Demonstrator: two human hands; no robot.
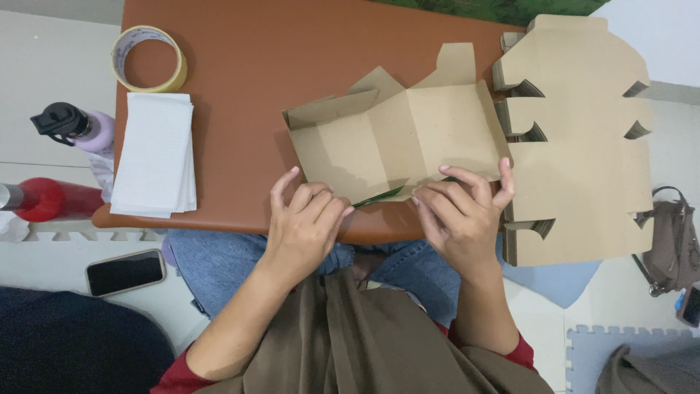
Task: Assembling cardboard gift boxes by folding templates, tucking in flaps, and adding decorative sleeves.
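1. Brown die-cut cardboard box blank (397, 142), partly folded, lies on the reddish-brown table (248, 80) just above both hands, its long axis running left to right and its tabbed flaps pointing away from the person.
2. At the far left, off the table, stand a lilac bottle with a black cap (73, 125) and a red cylindrical container (44, 198); a dark-screened phone (125, 272) lies on the pale floor below them.
3. On the table's left part sit a roll of yellowish tape (149, 58) and, just below it, a stack of white paper sheets (154, 155).
4. The left hand (305, 222) rests at the blank's lower left edge; its fingers are curled in narrowly, the thumb raised beside the cardboard. Whether they pinch the edge cannot be told.
5. A thin green strip (379, 195) shows between the two hands, under the blank's lower edge, slanting up toward the right.
6. The right hand (459, 211) holds the blank's lower right edge, fingers bent over it and the little finger lifted against the right corner.
7. To the right, a stack of flat brown cardboard blanks (576, 146) with notched edges lies touching the folded one, overhanging the table's right side.
8. Further right on the floor is a grey-brown bag (674, 244).
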